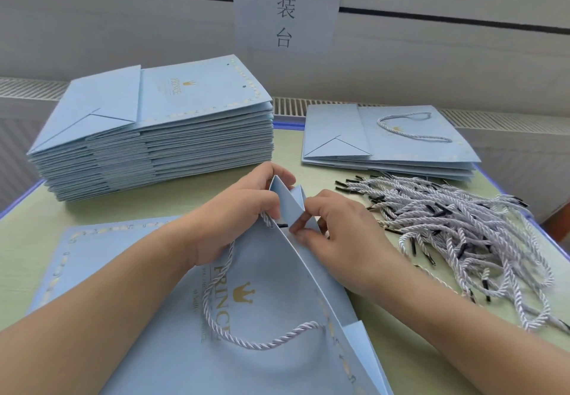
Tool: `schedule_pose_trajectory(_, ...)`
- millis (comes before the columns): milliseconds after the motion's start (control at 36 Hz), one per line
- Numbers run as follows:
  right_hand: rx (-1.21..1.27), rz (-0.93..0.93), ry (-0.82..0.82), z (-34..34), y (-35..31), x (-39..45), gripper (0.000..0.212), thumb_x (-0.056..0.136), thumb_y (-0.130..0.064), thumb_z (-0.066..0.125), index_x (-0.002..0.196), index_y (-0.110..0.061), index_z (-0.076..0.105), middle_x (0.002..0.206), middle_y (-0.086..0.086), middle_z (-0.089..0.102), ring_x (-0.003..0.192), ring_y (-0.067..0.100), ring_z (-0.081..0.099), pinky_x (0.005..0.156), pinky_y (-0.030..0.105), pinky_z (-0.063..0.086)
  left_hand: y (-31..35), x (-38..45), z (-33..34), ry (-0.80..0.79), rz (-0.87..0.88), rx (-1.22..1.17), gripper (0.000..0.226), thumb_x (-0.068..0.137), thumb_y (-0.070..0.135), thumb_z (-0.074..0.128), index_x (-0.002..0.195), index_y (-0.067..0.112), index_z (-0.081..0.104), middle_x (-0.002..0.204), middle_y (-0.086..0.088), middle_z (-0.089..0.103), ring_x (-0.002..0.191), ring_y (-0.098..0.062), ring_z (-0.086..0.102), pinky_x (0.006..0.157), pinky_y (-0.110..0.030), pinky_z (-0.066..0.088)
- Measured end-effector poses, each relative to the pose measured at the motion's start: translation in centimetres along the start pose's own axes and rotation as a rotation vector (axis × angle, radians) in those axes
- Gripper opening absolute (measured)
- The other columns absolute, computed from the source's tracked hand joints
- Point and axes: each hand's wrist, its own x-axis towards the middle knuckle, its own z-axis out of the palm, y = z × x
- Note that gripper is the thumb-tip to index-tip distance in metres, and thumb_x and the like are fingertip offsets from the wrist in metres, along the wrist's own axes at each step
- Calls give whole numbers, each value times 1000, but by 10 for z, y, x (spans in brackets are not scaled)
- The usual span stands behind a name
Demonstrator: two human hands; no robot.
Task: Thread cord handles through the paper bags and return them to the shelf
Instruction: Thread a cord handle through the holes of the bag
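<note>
A light blue paper bag [271,348] with a gold crown print lies partly opened at the table's near edge. A twisted white cord handle [216,289] loops across its front panel. My left hand [237,212] pinches the bag's top rim beside a hole where the cord enters. My right hand [336,228] grips the folded side of the rim, where the cord's black tip [282,225] pokes through. A heap of loose cords [462,234] with black tips lies to the right.
A tall stack of flat blue bags [154,135] stands at the back left. A short stack of bags with handles [391,138] lies at the back right. A paper sign [287,6] hangs on the wall. The green table [290,145] has a blue edge.
</note>
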Motion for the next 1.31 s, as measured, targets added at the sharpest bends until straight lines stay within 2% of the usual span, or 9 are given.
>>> schedule_pose_trajectory(111,-116,-12,19,0,-3,-2,11,89,-26,59,83,-30,51,76,-10,40,80,14,41,68,31,32,0,0,0,-6,-9,7,50,54,14,46,101,26,58,96,-6,55,77,-17,51,64,-28,44)
schedule_pose_trajectory(278,-309,-69,79,6,-5,-5,15,98,-31,39,100,-22,50,118,-8,47,108,15,42,66,31,34,-2,1,0,-4,-16,6,49,54,13,46,101,25,58,97,-8,56,79,-20,52,67,-31,43)
schedule_pose_trajectory(389,-321,-157,140,8,0,-5,13,96,-30,47,100,-20,54,127,-7,44,110,18,44,52,29,27,-2,1,-1,0,-15,-2,51,54,12,48,102,25,58,101,-13,58,82,-22,54,74,-35,44)
schedule_pose_trajectory(611,-445,-329,309,6,4,-3,13,70,-25,60,57,-20,60,69,-5,54,59,20,54,44,22,30,-1,0,0,6,-22,-5,51,54,13,47,102,25,59,102,-12,56,81,-20,53,74,-34,43)
schedule_pose_trajectory(806,-601,-467,311,10,10,0,23,63,-10,74,64,-18,53,69,0,54,59,22,54,50,30,37,0,0,-2,7,-12,-41,52,53,12,46,102,22,59,103,-10,59,79,-18,53,69,-30,45)
schedule_pose_trajectory(944,-249,-279,157,3,14,-1,21,90,-28,38,81,-16,53,82,-5,48,68,15,42,51,26,27,0,-1,-3,-15,-33,-54,49,53,11,47,99,23,59,88,-6,57,70,-17,54,63,-29,44)
schedule_pose_trajectory(1000,-82,-184,174,-1,18,-2,12,94,-20,40,87,-21,49,84,-8,47,70,13,44,62,31,40,2,-1,-4,-29,-44,-90,50,52,10,47,99,22,60,84,-6,57,66,-18,53,61,-29,44)
schedule_pose_trajectory(1111,-2,-44,25,-12,26,-2,17,92,-11,50,95,-26,57,92,-15,58,69,1,48,64,13,35,5,-2,-8,-48,-62,-171,51,51,7,45,99,19,60,82,-9,57,60,-20,53,57,-28,45)
schedule_pose_trajectory(1306,182,-18,-135,-11,21,0,19,85,-17,69,99,-28,74,84,-14,53,62,4,48,66,26,39,5,-2,-10,-73,-63,-233,52,52,5,45,102,16,56,87,-11,53,60,-22,51,56,-29,44)
